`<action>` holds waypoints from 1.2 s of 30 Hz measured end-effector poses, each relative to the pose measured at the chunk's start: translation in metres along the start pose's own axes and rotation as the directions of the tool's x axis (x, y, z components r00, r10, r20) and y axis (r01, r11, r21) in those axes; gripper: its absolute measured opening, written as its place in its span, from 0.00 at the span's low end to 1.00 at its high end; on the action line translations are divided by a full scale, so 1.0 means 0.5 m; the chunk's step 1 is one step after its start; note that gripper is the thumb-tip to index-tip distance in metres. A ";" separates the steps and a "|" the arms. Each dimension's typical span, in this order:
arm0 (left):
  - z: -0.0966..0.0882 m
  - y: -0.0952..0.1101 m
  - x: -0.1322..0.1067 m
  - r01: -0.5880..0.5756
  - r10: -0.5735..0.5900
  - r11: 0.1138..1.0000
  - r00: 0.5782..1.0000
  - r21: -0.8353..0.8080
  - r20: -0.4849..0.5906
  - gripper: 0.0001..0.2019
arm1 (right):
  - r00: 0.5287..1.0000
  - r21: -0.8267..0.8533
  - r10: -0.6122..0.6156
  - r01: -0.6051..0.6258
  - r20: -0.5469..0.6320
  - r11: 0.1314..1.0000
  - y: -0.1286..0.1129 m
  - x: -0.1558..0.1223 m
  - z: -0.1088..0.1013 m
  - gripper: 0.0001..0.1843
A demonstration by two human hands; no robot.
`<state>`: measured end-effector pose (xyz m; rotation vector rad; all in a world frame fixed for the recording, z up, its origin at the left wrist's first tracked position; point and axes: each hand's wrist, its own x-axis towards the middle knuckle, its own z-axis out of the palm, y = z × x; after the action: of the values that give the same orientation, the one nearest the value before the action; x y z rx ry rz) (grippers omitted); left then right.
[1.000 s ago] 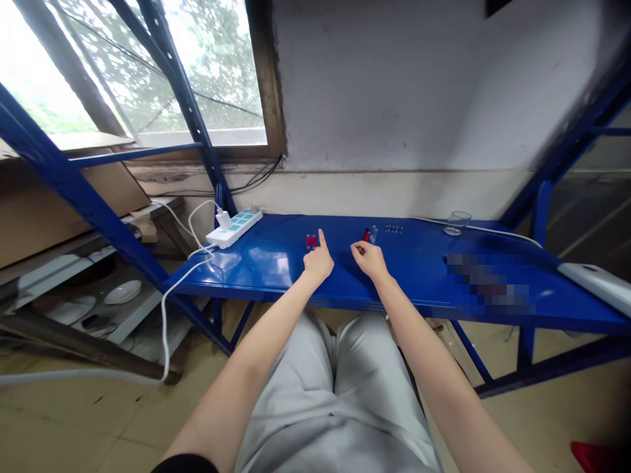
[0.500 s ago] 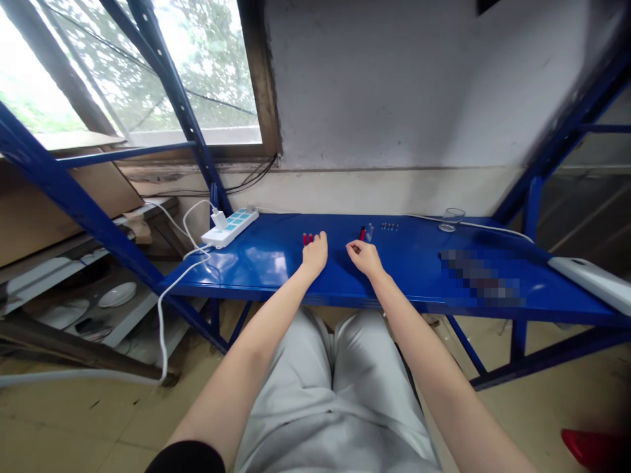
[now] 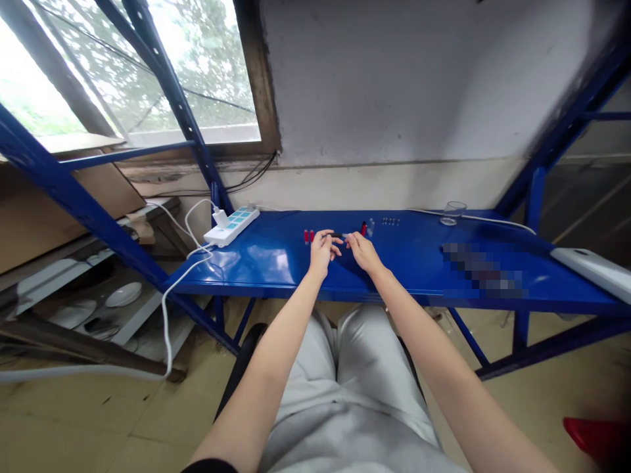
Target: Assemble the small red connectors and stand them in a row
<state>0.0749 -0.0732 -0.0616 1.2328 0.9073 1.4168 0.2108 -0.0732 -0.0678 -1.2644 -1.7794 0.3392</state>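
Note:
A slim dark pen-like stick (image 3: pixel 337 234) spans the gap between my two hands, just above the blue table. My left hand (image 3: pixel 321 253) grips its left end between thumb and fingers, with the other fingers loosely spread. At its right end, which looks paler, my right hand (image 3: pixel 361 251) pinches with the fingertips; whether a separate small part is there I cannot tell. Short red cylinders (image 3: pixel 306 237) stand just left of my left hand. Behind my right hand are a red-and-black piece (image 3: pixel 363 228) and small clear pieces (image 3: pixel 371 227).
Several tiny metallic pieces (image 3: pixel 391 221) lie in a row farther back. A clear glass cup (image 3: pixel 453 213) stands at the back right, near a white cable. On the left is a white power strip (image 3: pixel 231 226). A blurred-out object (image 3: pixel 486 270) lies on the right of the blue table (image 3: pixel 236 272).
My hands have come closer together, and the dark stick now shows between them. My left hand has turned and partly opened its fingers; the camera view has shifted slightly.

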 end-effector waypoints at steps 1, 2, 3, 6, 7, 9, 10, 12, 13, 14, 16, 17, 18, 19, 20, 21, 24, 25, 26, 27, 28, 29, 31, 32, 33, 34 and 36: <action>-0.004 0.001 0.000 0.016 -0.016 0.999 1.000 -0.032 0.000 0.13 | 1.000 0.009 0.003 -0.003 0.006 1.000 -0.001 -0.001 0.000 0.24; -0.007 0.001 0.000 0.033 -0.032 0.998 0.999 -0.061 0.008 0.13 | 1.000 0.016 0.004 -0.004 0.008 1.000 -0.002 -0.002 -0.001 0.24; -0.011 0.000 0.001 0.049 -0.047 0.995 0.999 -0.087 0.026 0.14 | 1.000 0.019 0.001 -0.002 0.010 1.000 -0.002 -0.003 -0.001 0.24; -0.016 -0.006 0.003 0.072 -0.058 0.987 0.993 -0.141 0.103 0.14 | 1.000 0.003 -0.010 0.010 0.007 1.000 -0.004 -0.004 0.000 0.24; -0.017 -0.008 0.004 0.071 -0.053 0.986 0.991 -0.152 0.121 0.14 | 1.000 -0.010 -0.010 0.010 0.004 1.000 -0.004 -0.004 0.001 0.23; -0.017 -0.010 0.004 0.066 -0.044 0.984 0.991 -0.167 0.130 0.13 | 1.000 -0.034 -0.005 0.005 0.000 0.999 -0.005 -0.004 0.002 0.23; -0.016 -0.010 0.004 0.066 -0.045 0.984 0.991 -0.168 0.125 0.13 | 1.000 -0.039 -0.003 0.003 0.000 0.999 -0.006 -0.004 0.003 0.22; -0.015 -0.009 0.003 0.068 -0.049 0.985 0.992 -0.160 0.116 0.12 | 1.000 -0.032 -0.005 0.005 -0.003 0.999 -0.008 -0.005 0.003 0.22; -0.014 -0.008 0.003 0.068 -0.051 0.986 0.992 -0.152 0.118 0.11 | 1.000 -0.023 -0.007 0.007 -0.008 1.000 -0.009 -0.006 0.003 0.22; -0.014 -0.008 0.002 0.068 -0.050 0.987 0.991 -0.142 0.124 0.11 | 1.000 -0.015 -0.006 0.006 -0.017 1.000 -0.010 -0.006 0.002 0.22; -0.012 -0.006 0.001 0.065 -0.048 0.990 0.990 -0.128 0.132 0.11 | 0.999 -0.013 0.000 0.000 -0.035 1.000 -0.010 -0.006 0.001 0.22; -0.012 -0.005 0.001 0.066 -0.050 0.990 0.990 -0.124 0.131 0.11 | 0.999 -0.017 0.000 0.000 -0.042 1.000 -0.009 -0.006 0.001 0.22; -0.012 -0.005 0.001 0.071 -0.055 0.990 0.990 -0.121 0.128 0.12 | 0.999 -0.019 -0.004 0.003 -0.047 1.000 -0.008 -0.006 0.002 0.22; -0.012 -0.004 0.000 0.077 -0.062 0.990 0.990 -0.120 0.124 0.12 | 0.998 -0.018 -0.013 0.012 -0.054 1.000 -0.007 -0.006 0.003 0.23; -0.012 -0.003 0.000 0.084 -0.069 0.989 0.990 -0.121 0.121 0.13 | 0.998 -0.013 -0.027 0.026 -0.063 1.000 -0.005 -0.005 0.004 0.22; -0.012 -0.003 0.000 0.088 -0.073 0.988 0.990 -0.125 0.120 0.13 | 0.996 -0.005 -0.041 0.041 -0.074 0.999 -0.004 -0.005 0.005 0.22; -0.013 -0.001 -0.001 0.084 -0.067 0.987 0.990 -0.140 0.120 0.14 | 0.991 0.010 -0.080 0.081 -0.107 0.997 -0.002 -0.004 0.007 0.21; -0.013 -0.002 -0.001 0.081 -0.064 0.987 0.991 -0.142 0.120 0.14 | 0.990 0.010 -0.089 0.091 -0.114 0.996 -0.002 -0.004 0.008 0.21; -0.013 -0.002 0.000 0.080 -0.063 0.987 0.991 -0.142 0.118 0.14 | 0.988 0.011 -0.097 0.099 -0.117 0.995 -0.002 -0.004 0.008 0.21; -0.014 -0.002 0.000 0.080 -0.064 0.987 0.991 -0.140 0.116 0.13 | 0.988 0.012 -0.101 0.104 -0.120 0.995 -0.002 -0.004 0.009 0.20; -0.014 -0.003 0.001 0.080 -0.064 0.987 0.991 -0.140 0.116 0.13 | 0.987 0.015 -0.105 0.107 -0.120 0.994 -0.002 -0.003 0.009 0.20; -0.014 -0.003 0.001 0.079 -0.063 0.987 0.991 -0.141 0.116 0.13 | 0.987 0.019 -0.108 0.111 -0.121 0.994 -0.002 -0.003 0.009 0.20; -0.015 -0.003 0.001 0.079 -0.060 0.985 0.991 -0.151 0.122 0.13 | 0.986 0.029 -0.112 0.116 -0.120 0.993 -0.002 -0.003 0.009 0.20; -0.015 -0.002 0.001 0.080 -0.060 0.984 0.990 -0.158 0.127 0.13 | 0.986 0.032 -0.113 0.118 -0.120 0.993 -0.001 -0.003 0.009 0.19; -0.015 -0.002 0.000 0.081 -0.059 0.983 0.989 -0.166 0.134 0.13 | 0.986 0.033 -0.113 0.118 -0.120 0.992 -0.001 -0.003 0.009 0.19; -0.015 -0.001 -0.001 0.079 -0.055 0.982 0.989 -0.174 0.141 0.14 | 0.986 0.032 -0.112 0.117 -0.123 0.993 -0.001 -0.003 0.008 0.20; -0.015 0.000 -0.002 0.066 -0.039 0.982 0.987 -0.178 0.154 0.15 | 0.985 0.027 -0.111 0.115 -0.133 0.993 -0.002 -0.003 0.006 0.20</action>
<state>0.0676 -0.0739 -0.0634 1.1514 0.6855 1.3153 0.2079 -0.0742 -0.0697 -1.1302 -1.7177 0.2164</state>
